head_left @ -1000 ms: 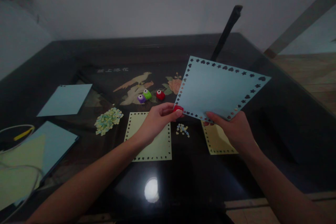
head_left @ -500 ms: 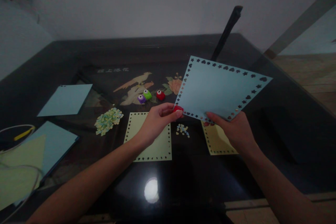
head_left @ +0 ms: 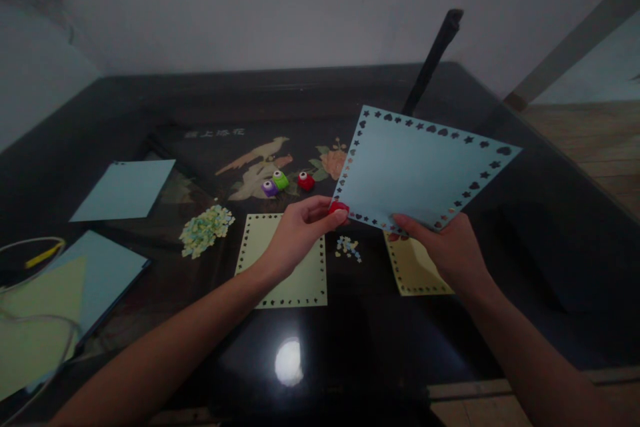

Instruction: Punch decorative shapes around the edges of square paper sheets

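My left hand (head_left: 310, 223) is closed around a small red craft punch (head_left: 339, 207), which sits at the lower left corner of a light blue paper sheet (head_left: 415, 167). My right hand (head_left: 445, 240) pinches the sheet's bottom edge, thumb on top. Star, heart and other small holes run along all the sheet's edges. Beneath my left hand lies a pale green sheet (head_left: 295, 280) with a punched border. A yellow sheet (head_left: 420, 273), also punched, is partly covered by my right hand. Small paper cutouts (head_left: 349, 249) lie between those two sheets.
Purple (head_left: 269, 188), green (head_left: 281, 180) and red punches (head_left: 305, 181) stand mid-table. Left of them is a heap of paper cutouts (head_left: 206, 230). Blue sheets (head_left: 127, 190), a pale green sheet (head_left: 45, 327) and a white cable (head_left: 65, 320) lie at the left. A dark stick (head_left: 433, 63) rises behind.
Hardly anything differs. The blue sheet's right corner has shifted very slightly to the right; both hands keep their hold.
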{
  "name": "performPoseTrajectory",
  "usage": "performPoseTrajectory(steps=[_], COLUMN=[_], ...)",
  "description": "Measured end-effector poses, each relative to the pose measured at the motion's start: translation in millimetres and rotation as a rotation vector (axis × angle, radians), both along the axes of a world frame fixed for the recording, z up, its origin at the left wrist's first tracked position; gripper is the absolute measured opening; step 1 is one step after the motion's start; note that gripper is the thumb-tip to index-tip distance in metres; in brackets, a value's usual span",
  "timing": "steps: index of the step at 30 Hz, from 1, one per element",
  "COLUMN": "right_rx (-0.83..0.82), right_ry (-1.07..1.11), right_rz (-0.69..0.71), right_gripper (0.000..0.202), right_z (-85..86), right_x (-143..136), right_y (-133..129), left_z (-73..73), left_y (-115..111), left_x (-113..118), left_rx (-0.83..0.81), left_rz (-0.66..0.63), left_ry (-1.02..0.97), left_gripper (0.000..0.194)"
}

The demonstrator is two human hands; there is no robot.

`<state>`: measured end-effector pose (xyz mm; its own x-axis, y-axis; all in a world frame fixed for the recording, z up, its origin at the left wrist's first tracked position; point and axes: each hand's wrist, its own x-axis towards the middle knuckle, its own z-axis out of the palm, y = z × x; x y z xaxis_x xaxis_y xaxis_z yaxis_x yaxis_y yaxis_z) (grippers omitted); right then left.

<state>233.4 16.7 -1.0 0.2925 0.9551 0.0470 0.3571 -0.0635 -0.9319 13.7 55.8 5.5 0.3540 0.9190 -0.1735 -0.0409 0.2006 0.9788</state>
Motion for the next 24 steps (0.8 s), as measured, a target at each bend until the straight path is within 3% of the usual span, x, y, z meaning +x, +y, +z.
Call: performPoseTrajectory(steps=[24], right_rx=[-0.028], right_ry=[0.035], right_rz=[-0.014], right_gripper=[0.022], right_z=[3.4], right_x=[-3.1], right_y=[-1.9], left_z=[1.0], left_y=[-1.2], left_x=[1.0], left_rx=[0.040], left_rz=[0.038], left_ry=[0.003], left_gripper=[0.023])
